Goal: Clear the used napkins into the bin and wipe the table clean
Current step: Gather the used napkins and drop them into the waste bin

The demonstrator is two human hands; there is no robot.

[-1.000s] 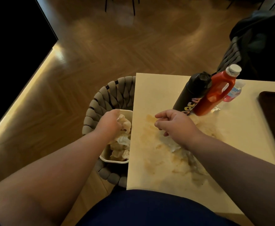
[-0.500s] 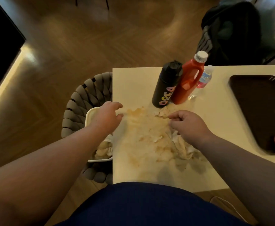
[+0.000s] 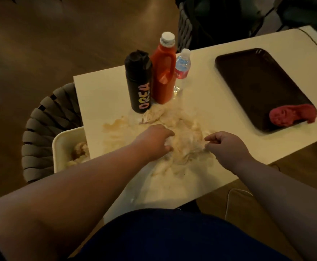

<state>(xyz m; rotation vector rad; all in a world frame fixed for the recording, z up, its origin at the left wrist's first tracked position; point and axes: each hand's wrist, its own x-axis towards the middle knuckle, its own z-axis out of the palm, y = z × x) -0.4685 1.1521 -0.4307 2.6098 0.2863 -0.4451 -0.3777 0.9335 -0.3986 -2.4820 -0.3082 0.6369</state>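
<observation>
Far left of the fingers, one white rectangular plastic bin sits on one grey woven chair, with soiled napkins inside. The left hand, over that bin a second ago, has come back to the pale counter. Its fingers are curled into one heap of crumpled, tan-stained white paper napkins, gripping it. The right hand sits at the heap's right edge, fingers curled, seemingly pinching the paper. So one load looks binned and the next is being gathered. Wiping has likely not begun: tan smears show left of the fingers.

Beyond the fingers stand three bottles: one black flask, one red plastic bottle, one clear water bottle. Right of the fingers lies one dark brown tray holding one red cloth. The heap's napkins are too tangled to count.
</observation>
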